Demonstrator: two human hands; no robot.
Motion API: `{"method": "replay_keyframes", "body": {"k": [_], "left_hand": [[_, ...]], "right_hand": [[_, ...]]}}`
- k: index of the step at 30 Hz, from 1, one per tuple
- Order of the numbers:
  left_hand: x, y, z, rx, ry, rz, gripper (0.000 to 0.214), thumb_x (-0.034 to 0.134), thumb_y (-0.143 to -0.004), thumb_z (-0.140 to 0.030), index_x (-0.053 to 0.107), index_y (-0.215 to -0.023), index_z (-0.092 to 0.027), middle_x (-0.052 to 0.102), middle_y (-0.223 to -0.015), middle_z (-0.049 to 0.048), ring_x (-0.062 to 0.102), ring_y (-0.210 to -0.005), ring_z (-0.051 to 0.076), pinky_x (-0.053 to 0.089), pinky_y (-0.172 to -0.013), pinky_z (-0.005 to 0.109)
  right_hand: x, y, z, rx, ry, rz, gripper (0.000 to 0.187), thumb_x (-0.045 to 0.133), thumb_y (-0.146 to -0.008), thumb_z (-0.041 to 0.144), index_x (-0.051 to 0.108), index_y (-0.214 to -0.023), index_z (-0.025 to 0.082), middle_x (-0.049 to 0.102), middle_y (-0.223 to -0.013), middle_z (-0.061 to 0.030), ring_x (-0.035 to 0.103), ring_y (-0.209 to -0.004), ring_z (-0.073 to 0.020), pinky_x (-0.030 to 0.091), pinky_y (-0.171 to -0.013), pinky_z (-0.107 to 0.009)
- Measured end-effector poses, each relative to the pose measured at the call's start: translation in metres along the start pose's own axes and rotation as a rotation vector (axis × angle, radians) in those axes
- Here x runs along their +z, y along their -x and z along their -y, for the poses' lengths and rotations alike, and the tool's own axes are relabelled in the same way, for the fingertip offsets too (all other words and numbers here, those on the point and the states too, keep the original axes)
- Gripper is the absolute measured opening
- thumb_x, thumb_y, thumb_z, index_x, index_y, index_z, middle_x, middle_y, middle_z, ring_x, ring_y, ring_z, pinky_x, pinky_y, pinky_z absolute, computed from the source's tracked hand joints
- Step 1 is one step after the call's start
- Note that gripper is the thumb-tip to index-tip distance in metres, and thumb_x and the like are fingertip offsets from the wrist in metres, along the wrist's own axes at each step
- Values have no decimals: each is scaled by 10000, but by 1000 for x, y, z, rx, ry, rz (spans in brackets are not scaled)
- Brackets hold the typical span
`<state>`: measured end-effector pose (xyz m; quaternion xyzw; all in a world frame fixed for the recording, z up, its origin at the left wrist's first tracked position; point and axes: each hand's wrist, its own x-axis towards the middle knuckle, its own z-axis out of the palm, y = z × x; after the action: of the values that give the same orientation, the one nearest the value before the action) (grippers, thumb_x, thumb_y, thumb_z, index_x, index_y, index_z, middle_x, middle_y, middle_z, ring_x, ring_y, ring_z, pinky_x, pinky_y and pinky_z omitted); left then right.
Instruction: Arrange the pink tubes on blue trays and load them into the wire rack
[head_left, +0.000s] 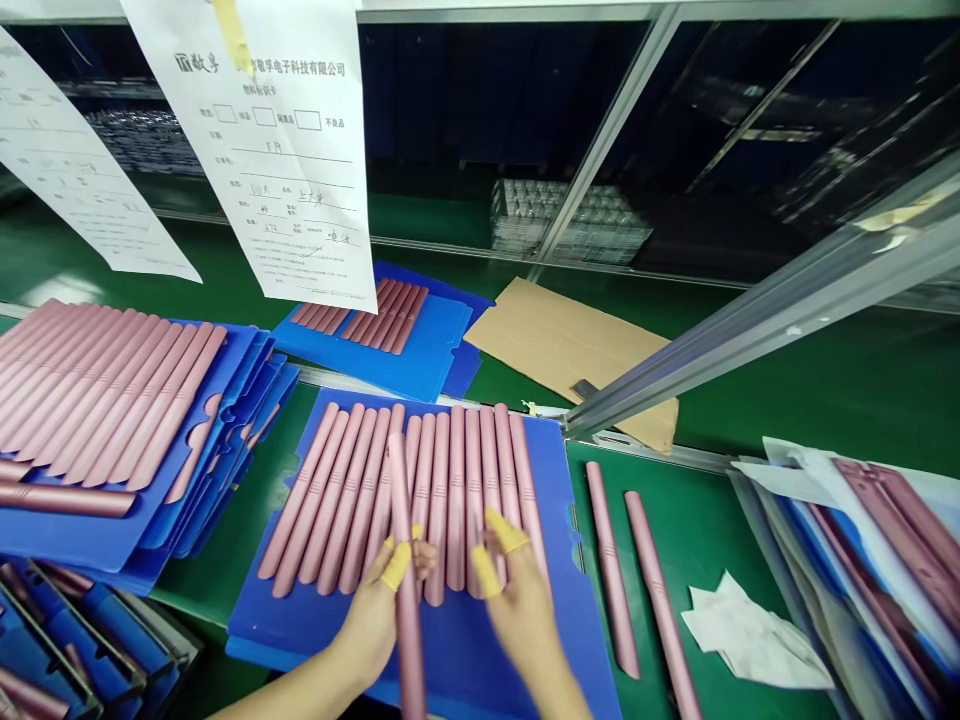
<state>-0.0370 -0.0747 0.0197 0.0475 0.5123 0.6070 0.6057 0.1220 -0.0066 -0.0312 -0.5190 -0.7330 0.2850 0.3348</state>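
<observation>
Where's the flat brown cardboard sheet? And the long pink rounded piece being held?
Flat brown cardboard sheet (pixel 566 342): head view, its flat middle.
Long pink rounded piece being held (pixel 408 612): head view, its visible middle.

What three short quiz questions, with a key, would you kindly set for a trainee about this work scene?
1. Multiple choice: what does the left hand hold?
A) A printed sheet
B) A long pink piece
C) A cardboard panel

2. True or false: yellow covers show on fingers of the right hand as well as the left.

3. Fill in: ____ loose pink pieces lie on the green surface between the blue sheet and the crumpled white paper.

Key: 1. B; 2. True; 3. Two
</observation>
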Motion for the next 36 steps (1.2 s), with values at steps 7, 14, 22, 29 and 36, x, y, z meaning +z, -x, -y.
{"method": "replay_keyframes", "body": {"k": [7, 14, 22, 29, 36], "left_hand": [[50, -13, 13, 96, -607, 376, 508, 462, -882, -394, 464, -1342, -178, 398, -1439, 111, 359, -1335, 247, 269, -1135, 421], [-23, -24, -5, 701, -1728, 692, 684, 603, -833, -301, 296, -1440, -234, 215, -1511, 102, 187, -1399, 299, 184, -1136, 556], [-61, -51, -6, 825, -2017, 680, 689, 613, -826, -378, 310, -1432, -252, 283, -1494, 76, 211, -1393, 288, 199, -1140, 530], [-16, -84, -47, 782, -1879, 544, 586, 484, -898, -367, 317, -1428, -183, 257, -1506, 98, 177, -1411, 229, 169, -1164, 444], [81, -203, -106, 537, -1467, 459, 571, 366, -918, -378, 368, -1394, -62, 341, -1461, 156, 309, -1365, 230, 210, -1142, 349]], "right_hand": [[0, 44, 15, 83, -3, -53, 519, 417, -876, 358, 368, -1372, 209, 521, -1308, -104, 519, -1174, -225, 487, -927, -362], [-40, -7, -85, 272, 360, -324, 659, 340, -829, 503, 496, -1247, 18, 555, -1089, -236, 538, -1000, -332, 459, -851, -466], [-13, -19, -91, 161, 636, -351, 587, 293, -891, 415, 614, -1111, -23, 575, -878, -239, 492, -721, -286, 423, -672, -420], [-15, -5, -99, 34, 542, -369, 452, 365, -872, 319, 646, -1104, 52, 607, -854, -183, 480, -586, -208, 391, -560, -356], [-23, 1, -118, 77, 357, -285, 548, 342, -887, 492, 619, -1154, 101, 585, -1015, -177, 554, -874, -270, 489, -764, -438]]}}
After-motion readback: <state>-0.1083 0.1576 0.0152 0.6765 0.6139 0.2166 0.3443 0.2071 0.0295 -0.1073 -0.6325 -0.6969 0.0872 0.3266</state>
